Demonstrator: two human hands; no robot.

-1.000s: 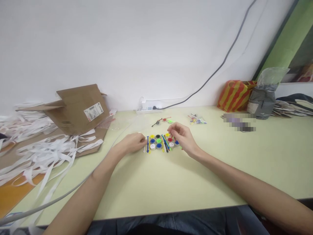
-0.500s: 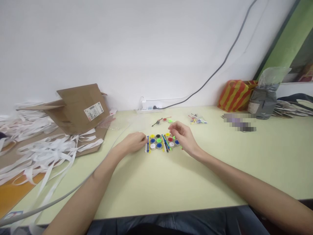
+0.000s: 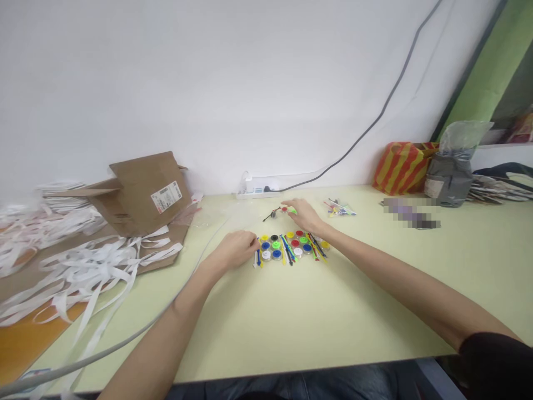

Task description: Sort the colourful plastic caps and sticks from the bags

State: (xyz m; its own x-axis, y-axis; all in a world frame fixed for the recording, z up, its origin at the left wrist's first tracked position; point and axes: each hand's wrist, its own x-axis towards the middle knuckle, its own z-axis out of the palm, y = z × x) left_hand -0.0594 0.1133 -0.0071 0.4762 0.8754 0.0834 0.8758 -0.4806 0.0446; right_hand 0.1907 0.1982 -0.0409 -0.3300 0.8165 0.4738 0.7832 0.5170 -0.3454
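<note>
Small round pieces with coloured centres on clear bases (image 3: 275, 245) sit in groups on the table, with thin coloured plastic arrows (image 3: 287, 250) lying beside and between them. My left hand (image 3: 237, 248) rests at the left end of the row, fingers curled together by a white and a blue arrow (image 3: 259, 258); whatever is between the fingertips is hidden. Farther back, my right hand (image 3: 306, 214) reaches over the row with its fingers apart, by a red spinner (image 3: 284, 209) and a green spinner (image 3: 293, 210). Left of these lies a black arrow spinner (image 3: 272, 214).
A clear bag of coloured arrows (image 3: 340, 209) lies behind at the right. An open cardboard box (image 3: 139, 194) and white strips (image 3: 95, 266) fill the left side. A power strip (image 3: 256, 192) stands by the wall; a grey cable (image 3: 137, 328) crosses the left front.
My right hand has moved from the right end of the row back to the red and green spinners, uncovering arrows and a yellow piece. My left hand stays by the row's left end.
</note>
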